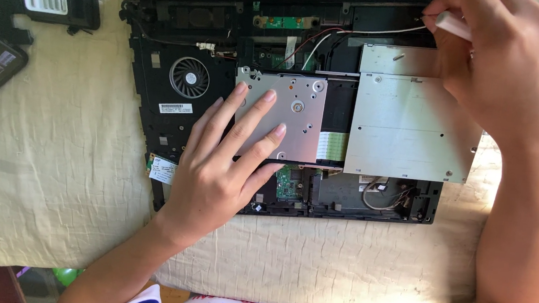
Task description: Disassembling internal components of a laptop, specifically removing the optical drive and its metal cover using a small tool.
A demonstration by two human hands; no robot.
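The right hand (pixel 504 68) is pinching a white tool (pixel 453 24) at the far right corner of the opened laptop (pixel 158 90). The left hand (pixel 226 161) is lying flat, fingers spread, pressing the metal drive (pixel 300 102) at the laptop's middle, just beside the fan (pixel 189 77), on a cloth (pixel 53 171).
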